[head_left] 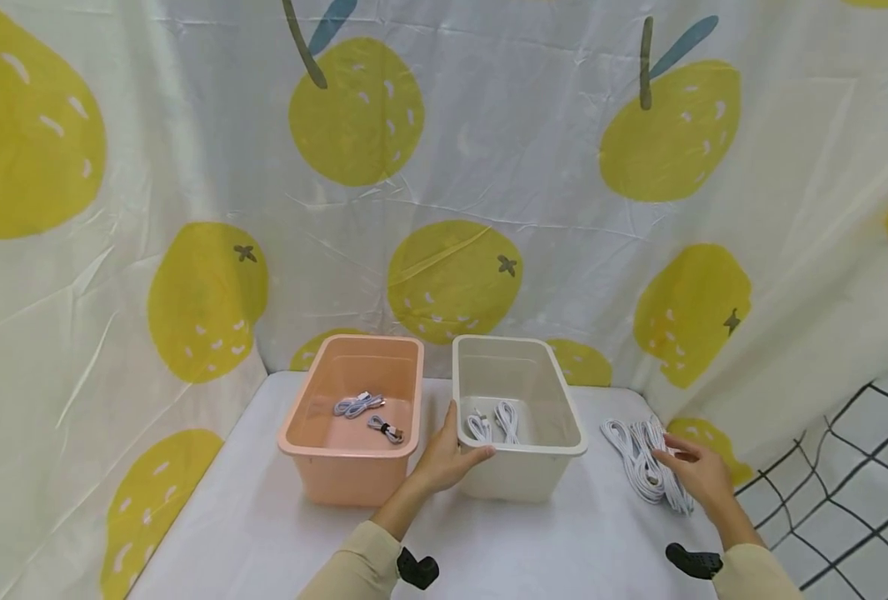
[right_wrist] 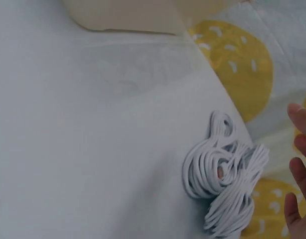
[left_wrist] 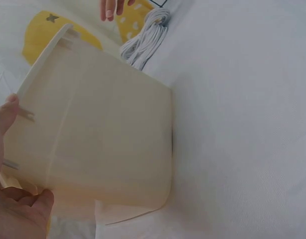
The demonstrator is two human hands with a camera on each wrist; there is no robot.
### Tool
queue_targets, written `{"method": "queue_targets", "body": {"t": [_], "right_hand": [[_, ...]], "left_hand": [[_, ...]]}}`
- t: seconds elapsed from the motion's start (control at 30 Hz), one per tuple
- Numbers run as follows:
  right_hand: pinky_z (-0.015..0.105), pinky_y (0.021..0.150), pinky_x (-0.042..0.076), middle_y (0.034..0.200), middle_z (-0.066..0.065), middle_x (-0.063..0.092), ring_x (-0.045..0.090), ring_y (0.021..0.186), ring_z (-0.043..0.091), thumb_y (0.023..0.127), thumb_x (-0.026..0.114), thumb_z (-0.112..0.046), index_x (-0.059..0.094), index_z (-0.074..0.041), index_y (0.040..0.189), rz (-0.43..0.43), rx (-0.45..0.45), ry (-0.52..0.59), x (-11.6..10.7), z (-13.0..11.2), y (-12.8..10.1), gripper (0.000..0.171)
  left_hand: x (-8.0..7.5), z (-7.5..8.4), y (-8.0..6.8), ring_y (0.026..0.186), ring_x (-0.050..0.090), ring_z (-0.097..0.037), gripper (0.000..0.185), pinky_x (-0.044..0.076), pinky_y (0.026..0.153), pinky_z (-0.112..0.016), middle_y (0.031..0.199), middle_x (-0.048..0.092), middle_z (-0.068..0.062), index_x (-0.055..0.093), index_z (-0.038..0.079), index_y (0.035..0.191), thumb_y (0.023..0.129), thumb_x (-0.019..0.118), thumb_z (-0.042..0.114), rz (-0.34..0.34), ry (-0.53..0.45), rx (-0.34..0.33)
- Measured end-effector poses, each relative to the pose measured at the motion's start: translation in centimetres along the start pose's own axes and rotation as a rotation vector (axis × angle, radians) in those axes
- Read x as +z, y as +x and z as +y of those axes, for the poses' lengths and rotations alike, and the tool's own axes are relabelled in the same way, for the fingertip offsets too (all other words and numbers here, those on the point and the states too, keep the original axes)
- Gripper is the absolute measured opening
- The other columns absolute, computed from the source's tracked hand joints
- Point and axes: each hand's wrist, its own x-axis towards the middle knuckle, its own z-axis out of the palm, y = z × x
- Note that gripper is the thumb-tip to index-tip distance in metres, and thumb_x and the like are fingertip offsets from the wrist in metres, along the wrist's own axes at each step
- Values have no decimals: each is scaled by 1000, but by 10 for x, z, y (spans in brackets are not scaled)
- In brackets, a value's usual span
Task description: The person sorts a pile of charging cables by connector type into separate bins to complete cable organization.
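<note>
My left hand (head_left: 444, 458) grips the near left corner of a cream plastic bin (head_left: 519, 475), with the thumb on the front rim and the fingers along its side. Two coiled white cables (head_left: 506, 422) lie inside that bin. Over on the right, my right hand (head_left: 702, 479) hovers beside a pile of bundled white cables (head_left: 646, 462), fingers loosely bent and holding nothing. The right wrist view shows a gap between its fingertips (right_wrist: 294, 167) and the bundled cables (right_wrist: 220, 174). From the left wrist, the bin's wall (left_wrist: 103, 124) fills much of the view.
Left of the cream bin stands a peach plastic bin (head_left: 350, 475) with two small cable bundles (head_left: 359, 405) in it. Both bins rest on a white-covered table (head_left: 564, 550). A fruit-print curtain (head_left: 489, 167) hangs behind, and a black wire grid (head_left: 849, 492) stands at the right.
</note>
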Motion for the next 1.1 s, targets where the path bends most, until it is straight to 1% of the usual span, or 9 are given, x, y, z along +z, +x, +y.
{"method": "queue_targets", "body": {"t": [0.13, 0.27, 0.37, 0.5, 0.63, 0.73, 0.83, 1.0, 1.1], "right_hand": [[25, 74, 48, 141, 32, 53, 52, 120, 44, 99, 71, -44, 52, 7, 145, 33, 39, 25, 2, 14, -5, 72], [24, 70, 49, 139, 29, 57, 53, 119, 43, 96, 74, -43, 54, 6, 144, 55, 92, 35, 7, 25, -8, 72], [27, 70, 50, 138, 28, 59, 55, 120, 46, 94, 76, -42, 56, 7, 143, 54, 122, 2, 12, 34, -12, 72], [33, 75, 51, 137, 29, 59, 55, 122, 49, 93, 78, -41, 56, 8, 140, 62, 131, -48, 15, 43, -14, 71], [43, 81, 49, 132, 32, 61, 57, 119, 50, 93, 78, -39, 55, 10, 139, 71, 101, -113, 17, 49, -11, 71], [55, 87, 47, 126, 35, 62, 57, 114, 53, 91, 79, -35, 54, 13, 137, 43, 53, -167, 17, 51, -6, 71], [64, 89, 43, 124, 40, 59, 54, 111, 59, 89, 81, -31, 53, 16, 134, -20, 15, -236, 15, 52, -3, 71], [69, 86, 45, 127, 44, 53, 51, 110, 66, 82, 82, -23, 55, 14, 133, -117, 33, -365, 15, 51, -5, 68], [70, 80, 47, 124, 44, 55, 53, 107, 66, 86, 76, -22, 56, 13, 130, -152, 47, -421, 18, 53, -6, 60]], "left_hand": [[-1, 0, 0, 142, 40, -42, 112, 32, 114, -55, 159, 36, -26, 5, 0, 164, 90, 82, 35, -1, 2, -8], [-2, 0, 1, 144, 38, -43, 112, 31, 115, -56, 160, 34, -27, 4, -1, 164, 91, 82, 34, 7, -8, -13], [-1, -2, 0, 143, 39, -40, 112, 31, 115, -55, 160, 35, -26, 5, 0, 164, 90, 82, 34, 7, -16, -14], [0, -2, -1, 140, 43, -35, 112, 34, 114, -54, 157, 41, -24, 6, 3, 165, 90, 83, 34, 4, -17, -8], [0, 0, 1, 138, 46, -35, 111, 36, 112, -54, 155, 44, -23, 7, 6, 165, 90, 83, 35, 11, -18, 14], [-1, 0, 3, 139, 46, -35, 110, 36, 112, -54, 155, 44, -22, 8, 7, 165, 90, 83, 35, 17, -15, 14], [-1, 0, 3, 138, 46, -34, 111, 36, 112, -54, 155, 44, -21, 8, 8, 165, 89, 83, 35, 15, -19, 2], [1, -1, 2, 138, 46, -32, 112, 36, 112, -54, 154, 45, -20, 6, 8, 166, 90, 83, 35, -1, -29, -9], [1, -2, 1, 139, 45, -32, 112, 37, 112, -54, 155, 44, -20, 5, 9, 166, 90, 83, 35, -1, -25, -10]]}}
